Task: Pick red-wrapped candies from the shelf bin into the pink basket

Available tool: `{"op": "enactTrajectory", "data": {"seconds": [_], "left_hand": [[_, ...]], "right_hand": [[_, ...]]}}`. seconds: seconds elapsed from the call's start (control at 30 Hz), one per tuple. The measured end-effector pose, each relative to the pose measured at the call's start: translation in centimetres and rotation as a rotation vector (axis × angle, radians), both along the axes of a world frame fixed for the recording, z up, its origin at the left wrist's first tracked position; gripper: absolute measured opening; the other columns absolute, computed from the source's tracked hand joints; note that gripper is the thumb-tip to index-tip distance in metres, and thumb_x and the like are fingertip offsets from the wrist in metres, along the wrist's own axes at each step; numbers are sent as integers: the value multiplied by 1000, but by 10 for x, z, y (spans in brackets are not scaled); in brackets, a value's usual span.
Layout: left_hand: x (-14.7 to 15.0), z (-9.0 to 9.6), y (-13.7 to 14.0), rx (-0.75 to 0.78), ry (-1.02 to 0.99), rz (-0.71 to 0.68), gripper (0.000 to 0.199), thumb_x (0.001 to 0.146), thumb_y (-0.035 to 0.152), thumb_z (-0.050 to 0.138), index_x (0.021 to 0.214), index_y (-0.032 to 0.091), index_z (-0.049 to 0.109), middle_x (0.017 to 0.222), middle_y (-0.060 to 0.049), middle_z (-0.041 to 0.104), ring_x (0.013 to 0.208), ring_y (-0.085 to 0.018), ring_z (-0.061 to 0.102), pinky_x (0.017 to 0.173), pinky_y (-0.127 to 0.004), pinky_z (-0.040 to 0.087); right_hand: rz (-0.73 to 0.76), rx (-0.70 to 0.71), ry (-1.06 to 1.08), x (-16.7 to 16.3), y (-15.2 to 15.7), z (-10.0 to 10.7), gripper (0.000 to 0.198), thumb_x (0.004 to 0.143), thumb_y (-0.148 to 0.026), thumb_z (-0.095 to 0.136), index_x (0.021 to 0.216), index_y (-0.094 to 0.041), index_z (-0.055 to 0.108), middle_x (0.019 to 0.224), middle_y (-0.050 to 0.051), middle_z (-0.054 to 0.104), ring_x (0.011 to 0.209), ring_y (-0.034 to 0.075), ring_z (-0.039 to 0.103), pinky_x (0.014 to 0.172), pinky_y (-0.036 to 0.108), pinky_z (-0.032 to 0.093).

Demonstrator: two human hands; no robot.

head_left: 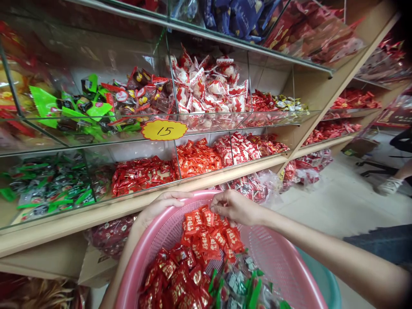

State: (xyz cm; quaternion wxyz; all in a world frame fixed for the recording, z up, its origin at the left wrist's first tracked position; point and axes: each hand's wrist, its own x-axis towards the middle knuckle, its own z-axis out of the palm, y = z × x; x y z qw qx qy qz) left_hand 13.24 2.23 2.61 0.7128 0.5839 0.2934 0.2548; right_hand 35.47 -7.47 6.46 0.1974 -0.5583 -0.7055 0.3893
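Note:
My left hand [162, 207] is closed over the far-left rim of a pink plastic basket [135, 257]. Inside it lie orange-red wrapped candies [202, 236] toward the far side, dark red wrapped candies [177, 277] at the near left, and green-and-clear wrapped candies [244, 283] at the near right. Over the orange-red pile, my right hand [234, 208] has its thumb and fingers pinched together at one of these candies, just inside the far rim. The fingers partly cover that piece.
Glass-fronted shelves of sorted candies stand ahead, with a yellow tag [165, 130] marked 15. A wooden shelf edge [106, 214] runs just beyond the basket. Bagged candies [257, 186] sit beneath. A teal basket [325, 279] is at right, and a person's shoe [389, 186] farther off.

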Motion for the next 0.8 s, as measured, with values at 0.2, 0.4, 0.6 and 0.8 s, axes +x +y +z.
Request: {"op": "enactTrajectory", "data": {"seconds": [0.2,0.4,0.6,0.8], "left_hand": [[0,-2,-1,-18,16,-7,34,68,9,55,100,12,65,92,-6,69,87,-20,59,78,-29,42],[2,0,0,-17,10,-23,36,67,8,55,102,11,64,93,-6,69,87,-21,59,80,-29,41],[1,1,-1,-33,3,-37,35,70,9,53,103,12,64,90,-6,70,85,-21,60,77,-30,42],[2,1,-2,-46,0,-22,34,69,9,54,102,10,64,94,-7,68,86,-21,60,79,-31,42]], "right_hand": [[-30,-151,18,-5,4,-13,18,82,-29,40,75,-15,51,51,-4,51,33,6,47,32,17,28],[68,344,-370,-19,19,-3,17,80,-15,43,67,-15,55,61,2,59,50,9,52,49,20,33],[41,461,-711,-30,18,-14,22,80,-8,39,75,-16,59,65,5,61,56,14,53,51,26,27],[107,525,-866,-31,17,-28,29,76,-2,35,90,-13,58,56,4,57,48,13,48,49,29,25]]}}
